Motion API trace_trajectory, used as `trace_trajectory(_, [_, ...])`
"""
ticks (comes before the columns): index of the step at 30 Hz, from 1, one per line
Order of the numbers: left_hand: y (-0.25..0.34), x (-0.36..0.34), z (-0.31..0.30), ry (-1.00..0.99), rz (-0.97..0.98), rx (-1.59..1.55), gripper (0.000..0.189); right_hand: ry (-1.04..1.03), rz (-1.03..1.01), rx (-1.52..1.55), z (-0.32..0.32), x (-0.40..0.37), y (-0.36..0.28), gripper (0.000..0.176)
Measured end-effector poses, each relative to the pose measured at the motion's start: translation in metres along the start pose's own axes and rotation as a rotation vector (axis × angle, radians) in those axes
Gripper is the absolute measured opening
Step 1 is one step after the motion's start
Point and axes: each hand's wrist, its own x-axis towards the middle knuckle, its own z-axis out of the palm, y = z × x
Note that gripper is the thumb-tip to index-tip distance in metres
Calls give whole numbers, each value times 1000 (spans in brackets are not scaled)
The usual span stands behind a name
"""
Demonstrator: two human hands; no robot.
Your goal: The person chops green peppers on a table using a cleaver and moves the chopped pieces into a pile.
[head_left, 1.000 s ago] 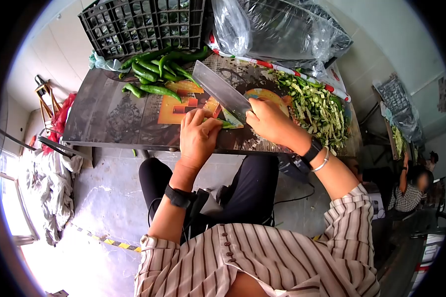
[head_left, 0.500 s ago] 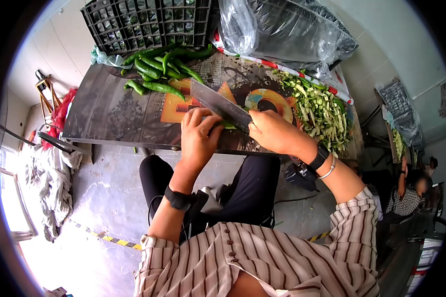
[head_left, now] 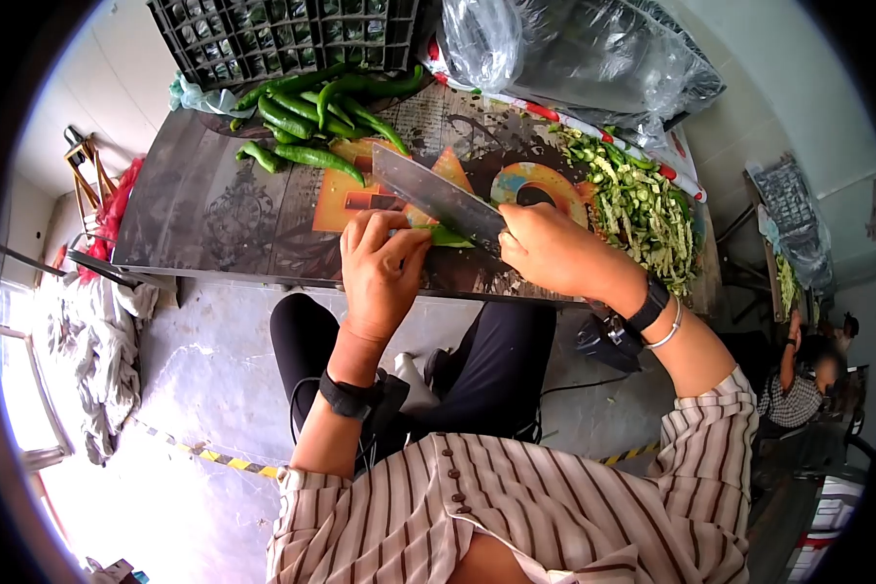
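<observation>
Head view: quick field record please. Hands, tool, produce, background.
left hand: fingers curled, holding the green pepper down on the table
right hand: grips the cleaver, blade at that pepper
whole peppers: heap at the table's far left
sliced peppers: pile at the right
behind: black crate, plastic bag
other person: seated, far right

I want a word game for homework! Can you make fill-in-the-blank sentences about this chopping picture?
The right hand grips a big ____.
The left hand steadies a green pepper on the ____.
The whole peppers lie next to a black plastic ____.
The chopped pile is nearest the ____ hand.
Missing words: knife, table, crate, right.
</observation>
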Motion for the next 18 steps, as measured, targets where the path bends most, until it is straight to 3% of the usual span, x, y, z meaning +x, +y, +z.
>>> trace_trajectory(8, [-2,2,5,-45,-12,13,12,-3,49,31,8,11,-3,22])
trace_trajectory(13, [0,2,3,-21,-30,15,10,118,-69,18,20,17,7,21])
trace_trajectory(15, [-1,1,4,-15,-27,17,10,215,28,1,21,19,14,21])
trace_trajectory(18, [-2,1,3,-20,-27,16,10,339,-11,-27,18,13,17,21])
